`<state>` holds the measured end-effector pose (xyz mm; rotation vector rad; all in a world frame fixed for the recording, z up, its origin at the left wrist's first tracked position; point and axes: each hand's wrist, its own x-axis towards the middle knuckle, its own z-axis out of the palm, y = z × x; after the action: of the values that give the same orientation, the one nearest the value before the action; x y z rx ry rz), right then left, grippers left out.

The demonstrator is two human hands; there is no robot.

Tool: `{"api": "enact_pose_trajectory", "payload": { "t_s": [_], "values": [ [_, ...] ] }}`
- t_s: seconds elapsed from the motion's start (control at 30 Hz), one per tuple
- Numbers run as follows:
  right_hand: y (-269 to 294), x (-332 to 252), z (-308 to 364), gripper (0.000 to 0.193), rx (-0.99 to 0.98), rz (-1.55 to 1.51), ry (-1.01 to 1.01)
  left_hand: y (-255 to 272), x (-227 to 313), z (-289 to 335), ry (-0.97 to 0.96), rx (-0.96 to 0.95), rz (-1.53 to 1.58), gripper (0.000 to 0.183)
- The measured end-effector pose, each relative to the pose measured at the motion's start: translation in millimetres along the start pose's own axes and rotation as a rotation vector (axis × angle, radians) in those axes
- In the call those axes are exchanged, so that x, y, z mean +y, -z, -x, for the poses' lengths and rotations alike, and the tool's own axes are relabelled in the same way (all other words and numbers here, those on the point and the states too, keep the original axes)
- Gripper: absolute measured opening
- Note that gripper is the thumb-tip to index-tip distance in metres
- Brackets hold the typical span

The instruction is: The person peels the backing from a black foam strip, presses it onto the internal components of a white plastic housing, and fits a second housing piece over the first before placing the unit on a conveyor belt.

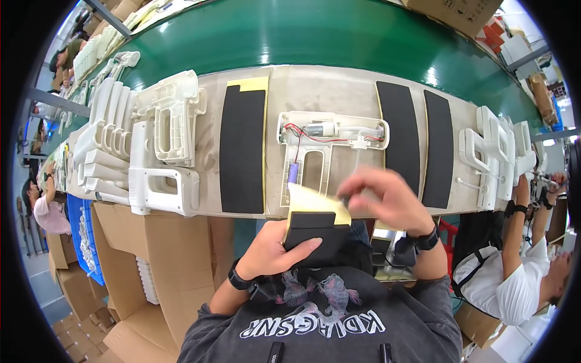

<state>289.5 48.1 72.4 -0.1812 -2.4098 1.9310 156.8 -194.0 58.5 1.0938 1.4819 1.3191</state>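
Observation:
My left hand (275, 248) grips a black foam sheet (311, 228) with yellow backing paper (318, 202) showing along its top, thumb laid across the front. My right hand (387, 196) is just right of the sheet, blurred, its fingers curled into a pinch. A small dark bit shows at those fingertips, too blurred to name. Beyond both hands lies an open white plastic housing (311, 169) on the bench. Inside it are a motor-like cylinder (321, 129), red wires (296, 128) and a purple cylindrical cell (293, 173). The sheet and right hand partly cover its lower end.
Black foam panels (243, 148) (402, 133) (438, 148) with yellow backing lie on the bench (206, 139). White housings are piled at left (163, 187) and right (493, 145). A green belt (290, 36) runs behind. Cardboard boxes (181, 260) stand lower left; a co-worker (496, 278) works at right.

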Motion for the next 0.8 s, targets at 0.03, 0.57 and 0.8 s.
{"api": "enact_pose_trajectory", "payload": {
  "t_s": [0.03,0.57,0.8],
  "values": [
    [6.3,7.8,-10.7,0.018,0.209,0.186,0.087,1.4,-2.9,0.3,-0.001,0.023,0.058,0.036],
    [3.7,38.5,-97.3,0.021,0.319,0.806,0.287,-5.2,-12.3,9.0,0.205,0.219,0.236,0.034],
    [-1.5,23.0,-89.1,0.022,0.436,0.844,0.337,-1.4,-10.3,0.9,0.211,0.207,0.271,0.035]
  ]
}}
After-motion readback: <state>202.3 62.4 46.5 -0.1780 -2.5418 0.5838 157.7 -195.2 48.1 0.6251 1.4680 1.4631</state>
